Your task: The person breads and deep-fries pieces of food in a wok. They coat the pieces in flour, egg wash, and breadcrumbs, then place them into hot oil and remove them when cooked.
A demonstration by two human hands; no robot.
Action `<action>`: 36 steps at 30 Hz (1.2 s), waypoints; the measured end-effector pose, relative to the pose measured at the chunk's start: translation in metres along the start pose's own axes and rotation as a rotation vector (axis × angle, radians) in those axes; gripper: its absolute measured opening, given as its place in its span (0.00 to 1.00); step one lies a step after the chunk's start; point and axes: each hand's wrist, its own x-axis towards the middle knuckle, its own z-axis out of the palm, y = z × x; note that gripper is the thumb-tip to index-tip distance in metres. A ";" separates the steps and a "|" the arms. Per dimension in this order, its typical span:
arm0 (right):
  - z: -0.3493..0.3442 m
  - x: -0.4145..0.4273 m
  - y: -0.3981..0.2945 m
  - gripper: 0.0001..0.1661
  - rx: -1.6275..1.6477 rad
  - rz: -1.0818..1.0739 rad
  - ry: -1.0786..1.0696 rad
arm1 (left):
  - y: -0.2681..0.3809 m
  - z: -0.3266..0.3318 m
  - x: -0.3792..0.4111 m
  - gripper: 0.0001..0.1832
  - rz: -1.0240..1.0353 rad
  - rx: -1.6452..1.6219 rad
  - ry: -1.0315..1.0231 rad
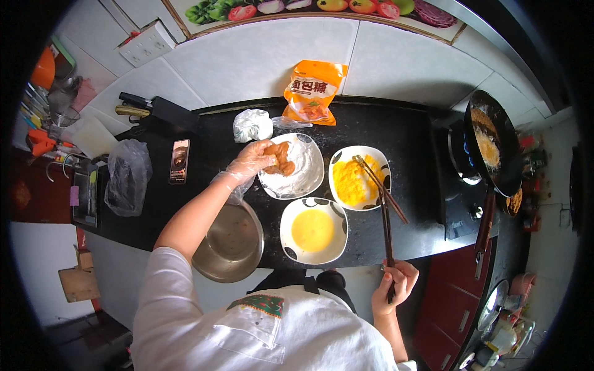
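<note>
My left hand (253, 162), in a clear plastic glove, grips a brown, marinated-looking piece of meat (281, 160) over a plate of white powder (301, 174). The meat hangs down against the powder or just above it; I cannot tell which. My right hand (396, 285) holds long dark chopsticks (386, 227) whose far ends point up to the edge of a bowl of yellow crumbs (350, 181). Another pair of chopsticks (394, 206) rests across that bowl's rim. Nearer me stands a bowl of beaten egg (313, 230). Below my left forearm sits a steel basin (232, 241).
On the right, a black wok (492, 139) with bubbling oil sits tilted over a lit gas burner (466, 150). An orange breadcrumb packet (315, 92) leans on the tiles beside a tied white bag (253, 125). Leftward lie a phone (179, 161), a plastic bag (128, 176) and a knife block (171, 116).
</note>
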 end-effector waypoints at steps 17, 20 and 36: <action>-0.005 -0.012 0.001 0.06 -0.001 0.037 0.025 | -0.032 0.035 0.013 0.15 0.185 0.587 -0.176; -0.005 -0.009 0.002 0.10 -0.036 0.001 0.010 | -0.028 0.026 0.004 0.16 0.287 0.958 -0.290; -0.012 -0.005 0.001 0.07 0.005 0.073 0.113 | 0.004 0.022 0.035 0.20 0.423 1.125 -0.103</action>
